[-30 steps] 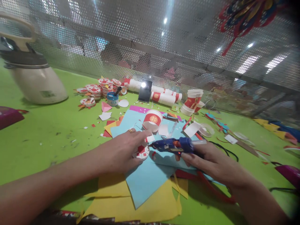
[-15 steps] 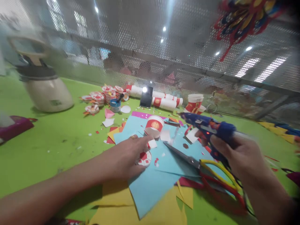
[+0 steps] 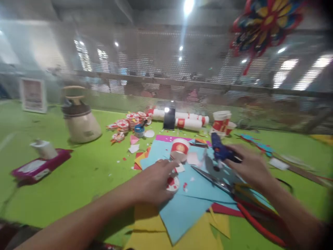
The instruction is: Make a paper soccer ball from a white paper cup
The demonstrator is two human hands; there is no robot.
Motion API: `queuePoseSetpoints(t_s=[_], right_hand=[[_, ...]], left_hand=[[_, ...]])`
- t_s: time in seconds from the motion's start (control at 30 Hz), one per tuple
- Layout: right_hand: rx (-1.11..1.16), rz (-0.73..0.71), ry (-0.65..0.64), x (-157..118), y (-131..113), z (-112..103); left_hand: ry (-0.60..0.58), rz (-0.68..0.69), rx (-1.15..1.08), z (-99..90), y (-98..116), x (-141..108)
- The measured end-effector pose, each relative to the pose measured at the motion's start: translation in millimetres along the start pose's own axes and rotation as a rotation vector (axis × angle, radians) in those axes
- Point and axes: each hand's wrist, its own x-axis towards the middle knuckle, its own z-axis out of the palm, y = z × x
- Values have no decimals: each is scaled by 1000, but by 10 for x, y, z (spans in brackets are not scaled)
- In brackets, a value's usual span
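Note:
My left hand [image 3: 156, 180] rests low over the blue paper [image 3: 179, 211], its thumb and fingers around a small round paper disc [image 3: 172, 184] with red marks. Just beyond those fingers is a cut paper cup [image 3: 180, 147], red and white. My right hand [image 3: 248, 163] grips a blue glue gun [image 3: 220, 149] above the right part of the paper. Below it lie large scissors [image 3: 218, 182] with red and yellow handles, partly hidden by my right forearm.
A cluster of red-and-white paper pieces [image 3: 123, 125] sits behind, beside a small blue jar [image 3: 139, 130]. Cup stacks [image 3: 191, 124], a phone [image 3: 169, 118] and upright cups [image 3: 221, 121] line the back. At left are a beige container [image 3: 82, 125] and a purple tray [image 3: 56, 160].
The glue gun has turned from pointing left to pointing away, held lower. My left hand stays at the disc. The camera view has tilted up and swung left.

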Motion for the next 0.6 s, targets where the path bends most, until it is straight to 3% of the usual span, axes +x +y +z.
queuePoseSetpoints(t_s=[0.1, 0.27, 0.47, 0.6], right_hand=[[-106, 72, -118, 53, 58, -13], [-206, 145, -269, 156, 147, -84], [-171, 3, -452, 213, -18, 12], [-168, -72, -508, 142, -3, 94]], left_hand=[[-42, -6, 22, 10, -33, 3], [12, 25, 54, 80, -132, -13], [40, 79, 58, 114, -175, -12], [33, 87, 39, 111, -219, 5]])
